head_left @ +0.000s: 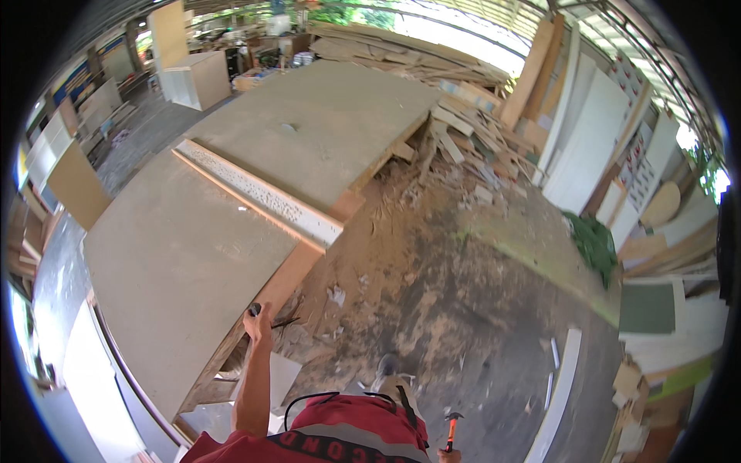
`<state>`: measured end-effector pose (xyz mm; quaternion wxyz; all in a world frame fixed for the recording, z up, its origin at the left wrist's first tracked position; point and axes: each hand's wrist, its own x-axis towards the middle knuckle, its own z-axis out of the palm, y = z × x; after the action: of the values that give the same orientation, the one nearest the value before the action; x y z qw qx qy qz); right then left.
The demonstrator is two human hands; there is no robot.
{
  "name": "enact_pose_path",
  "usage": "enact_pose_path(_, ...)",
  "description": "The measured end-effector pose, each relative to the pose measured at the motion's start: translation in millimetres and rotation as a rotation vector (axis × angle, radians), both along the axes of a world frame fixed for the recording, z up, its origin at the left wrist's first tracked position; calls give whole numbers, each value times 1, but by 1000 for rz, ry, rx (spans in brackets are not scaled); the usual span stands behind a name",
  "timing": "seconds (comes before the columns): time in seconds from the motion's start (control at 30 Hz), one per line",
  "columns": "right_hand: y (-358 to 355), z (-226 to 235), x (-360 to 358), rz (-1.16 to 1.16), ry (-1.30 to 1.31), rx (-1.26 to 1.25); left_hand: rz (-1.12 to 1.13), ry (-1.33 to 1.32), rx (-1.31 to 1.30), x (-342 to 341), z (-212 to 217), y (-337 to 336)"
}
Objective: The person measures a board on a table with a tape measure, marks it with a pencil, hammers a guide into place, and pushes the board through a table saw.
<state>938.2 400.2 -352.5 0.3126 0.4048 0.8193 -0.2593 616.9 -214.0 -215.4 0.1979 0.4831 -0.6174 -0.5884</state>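
At the near right edge of the large grey-brown worktable [208, 224], my left hand [258, 322] is closed around a small dark object [255, 309], too small to make out. Low at the bottom of the picture, my right hand [448, 457] grips a claw hammer [452, 429] with an orange and black handle, its head up. A long shallow trough [258, 193] lies across the tabletop beyond my left hand. It has a speckled white floor and two wooden side strips, and its near end reaches the table's right edge.
Sawdust and scraps cover the floor [417, 285] to the right. Offcuts [463, 139] are heaped past the table's far corner. A long white strip [557, 393] lies at the lower right. Panels [590, 131] and a green cloth [593, 245] line the right side; stacked boards [386, 54] stand behind.
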Motion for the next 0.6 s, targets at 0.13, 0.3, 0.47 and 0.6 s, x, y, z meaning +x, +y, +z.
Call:
enact_pose_path(0.13, 72, 26, -190, 243, 107, 55, -95, 77, -414, -36, 11, 26)
enact_pose_path(0.3, 70, 42, -459, 161, 460, -127, -145, -207, -586, -56, 43, 43)
enact_pose_path(0.47, -70, 79, -663, 345, 728, -401, -129, -293, -777, -74, -4, 51)
enact_pose_path(0.6, -213, 90, -754, 365, 809, -633, -202, -397, -560, -86, -14, 51)
